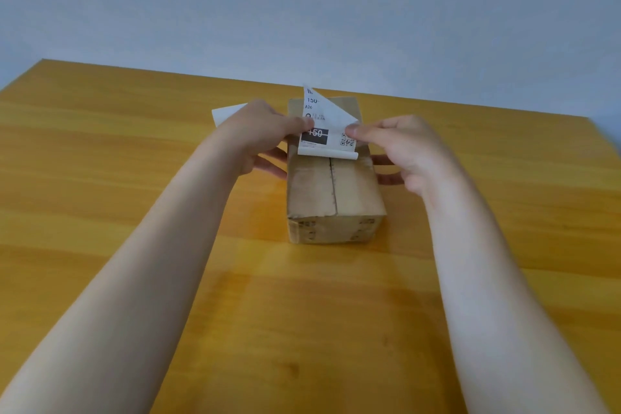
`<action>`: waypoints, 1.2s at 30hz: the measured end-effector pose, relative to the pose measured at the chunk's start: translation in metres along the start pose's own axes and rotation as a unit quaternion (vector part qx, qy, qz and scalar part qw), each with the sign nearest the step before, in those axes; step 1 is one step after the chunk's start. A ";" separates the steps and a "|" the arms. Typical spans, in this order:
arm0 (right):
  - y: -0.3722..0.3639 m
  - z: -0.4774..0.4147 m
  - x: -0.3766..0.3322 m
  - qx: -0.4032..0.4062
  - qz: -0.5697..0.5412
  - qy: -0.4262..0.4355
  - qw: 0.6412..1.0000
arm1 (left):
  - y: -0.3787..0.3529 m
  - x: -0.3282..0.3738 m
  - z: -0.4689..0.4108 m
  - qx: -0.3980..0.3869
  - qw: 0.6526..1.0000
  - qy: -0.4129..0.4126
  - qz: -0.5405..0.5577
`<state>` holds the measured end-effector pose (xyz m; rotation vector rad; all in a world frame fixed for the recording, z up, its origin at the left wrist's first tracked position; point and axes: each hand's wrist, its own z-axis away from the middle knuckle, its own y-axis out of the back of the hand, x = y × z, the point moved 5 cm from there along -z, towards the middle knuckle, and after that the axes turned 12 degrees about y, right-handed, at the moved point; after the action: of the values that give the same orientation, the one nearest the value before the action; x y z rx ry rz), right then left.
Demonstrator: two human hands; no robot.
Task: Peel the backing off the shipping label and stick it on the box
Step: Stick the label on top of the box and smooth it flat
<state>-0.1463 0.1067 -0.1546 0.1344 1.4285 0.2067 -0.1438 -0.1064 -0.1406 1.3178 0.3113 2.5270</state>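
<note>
A brown cardboard box sits on the wooden table, its taped seam running away from me. Above its far half I hold a white shipping label with black print and a QR code. Its top right corner is folded down, white side out, and its lower edge curls up. My left hand pinches the label's left edge. My right hand pinches the folded corner at the right edge. A white sheet pokes out behind my left hand; whether it is the backing I cannot tell.
The yellow-brown wooden table spreads wide on all sides of the box. Its far edge meets a plain pale wall just behind the box. My bare forearms reach in from the bottom corners.
</note>
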 end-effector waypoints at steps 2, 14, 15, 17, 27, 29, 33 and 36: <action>0.000 0.000 0.000 -0.004 0.002 0.011 1.000 | -0.001 -0.001 0.001 -0.001 1.000 -0.004 0.005; 0.009 -0.001 -0.008 0.047 0.094 0.149 0.983 | -0.007 -0.004 -0.006 0.083 0.994 -0.074 -0.002; 0.011 -0.002 -0.012 0.060 0.104 0.175 0.977 | -0.005 0.000 -0.005 0.105 0.990 -0.098 -0.007; 0.012 -0.003 -0.016 0.069 0.104 0.203 0.971 | 0.001 0.006 -0.001 0.136 0.982 -0.132 0.002; 0.005 -0.002 -0.016 0.036 0.153 0.181 0.971 | 0.001 0.001 -0.007 0.053 0.991 -0.124 0.011; 0.005 0.000 -0.017 0.037 0.153 0.176 0.972 | 0.001 0.000 -0.006 0.045 0.991 -0.125 0.006; 0.005 0.002 -0.018 0.039 0.149 0.167 0.974 | 0.004 0.000 -0.006 0.036 0.991 -0.130 -0.005; 0.006 0.004 -0.020 0.035 0.140 0.163 0.976 | 0.004 -0.001 -0.006 0.031 0.991 -0.129 -0.011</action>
<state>-0.1457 0.1084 -0.1335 0.3752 1.7418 0.4247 -0.1488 -0.1111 -0.1438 1.6331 0.3478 2.3105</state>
